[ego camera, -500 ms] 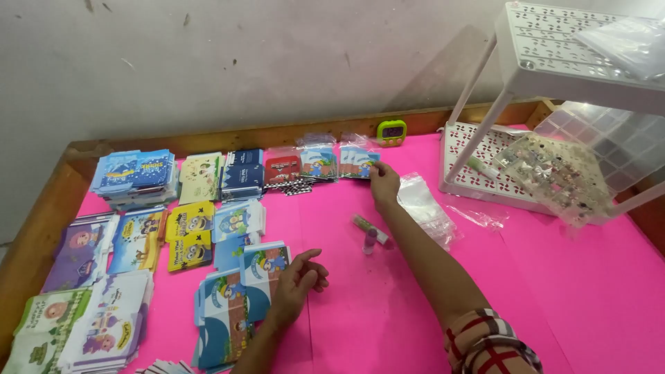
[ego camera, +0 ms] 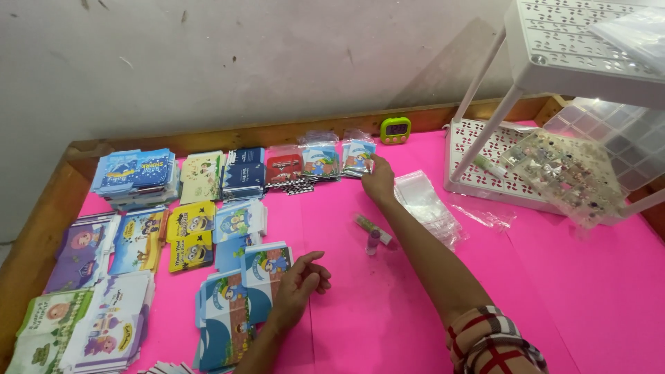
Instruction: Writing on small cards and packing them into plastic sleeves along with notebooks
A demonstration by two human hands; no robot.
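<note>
**Two hands at work among stacks of printed cards on a pink table**

Two bare hands are spread apart over the pink table (ego camera: 568, 291). The right hand (ego camera: 378, 181) is stretched to the far row and pinches the near corner of a small bagged packet (ego camera: 358, 156), blue and white, at the right end of that row. By the look of it, the step in hand is picking up or setting down that one packet; a clean lift would call for a firm pinch so the slippery wrap does not slide. The left hand (ego camera: 299, 285) lies loosely curled and holds nothing, its fingers touching a blue-and-white folded card (ego camera: 267, 266).

Taking the packet as landmark: a green timer (ego camera: 395, 129) stands just beyond it to the right, clear bags (ego camera: 424, 204) lie to its right, and a small tube (ego camera: 374, 234) lies nearer the person. To its left run red, navy, cream and blue stacks; yellow cards (ego camera: 190, 235) sit nearer and leftward.
</note>
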